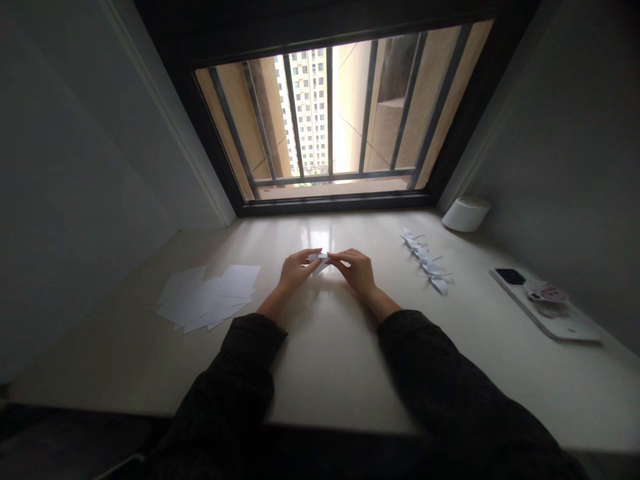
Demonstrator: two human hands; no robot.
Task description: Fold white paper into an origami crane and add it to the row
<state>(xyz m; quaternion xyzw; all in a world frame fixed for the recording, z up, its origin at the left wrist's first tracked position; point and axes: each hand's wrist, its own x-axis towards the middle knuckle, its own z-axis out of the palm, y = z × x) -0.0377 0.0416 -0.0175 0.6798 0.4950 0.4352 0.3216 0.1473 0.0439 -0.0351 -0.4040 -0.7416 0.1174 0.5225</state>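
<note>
Between my two hands is a small piece of folded white paper [318, 265], held above the pale tabletop [320, 360]. My left hand [299, 268] pinches its left side between thumb and fingers. On the other side, my right hand [356, 268] grips the paper's right edge with thumb and forefinger. The fingers cover much of the paper, so its exact folded shape is hard to make out. Off to the right, several folded paper cranes [426, 261] stand in a slanting row. Loose white paper sheets [213, 293] lie in a fanned pile to the left.
A phone [565, 328] with a ring-like grip on its back rests at the right. Behind it, a white cylindrical object [466, 215] stands by the right wall. A barred window [330, 193] closes the far side. The table's front edge [340, 428] runs beneath my forearms.
</note>
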